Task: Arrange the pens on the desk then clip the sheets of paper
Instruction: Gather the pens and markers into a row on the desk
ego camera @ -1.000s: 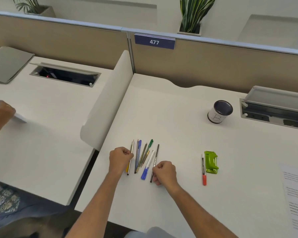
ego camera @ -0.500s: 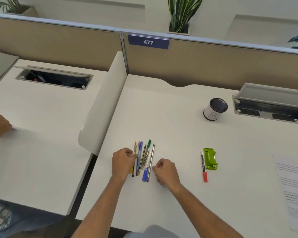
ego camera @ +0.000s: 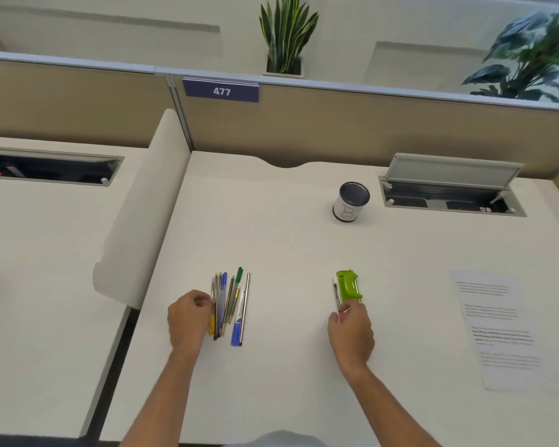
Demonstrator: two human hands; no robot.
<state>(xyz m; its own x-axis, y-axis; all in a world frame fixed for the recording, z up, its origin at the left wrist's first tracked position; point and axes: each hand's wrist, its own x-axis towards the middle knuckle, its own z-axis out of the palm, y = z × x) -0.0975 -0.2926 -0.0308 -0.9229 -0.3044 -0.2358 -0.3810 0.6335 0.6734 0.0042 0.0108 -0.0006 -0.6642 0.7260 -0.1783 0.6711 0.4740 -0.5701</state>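
The white desk (ego camera: 271,227) stood against a tan partition carrying one blue sign (ego camera: 220,91) marked 477, with two potted plants (ego camera: 286,37) behind the partition. One curved white divider (ego camera: 142,214) separated it from the neighbouring desk on the left.

One bundle of pens (ego camera: 231,304) lay near the front edge, side by side and pointing away from the person; about eight could be made out, though they were packed too closely for a sure count. The left hand (ego camera: 189,319) sat at the bundle's left side, its curled fingers touching the outermost pens; whether it pinched any could not be told.

Well to the right, one red-capped pen (ego camera: 337,293) lay just beside one green clip (ego camera: 349,285). The right hand (ego camera: 350,333) had its fingers curled over that pen's red end, pinching it.

Further right lay the paper (ego camera: 497,327), one printed sheet showing; any beneath it were hidden. At the back stood one cup (ego camera: 350,204) marked B, beside one open cable box (ego camera: 449,191).
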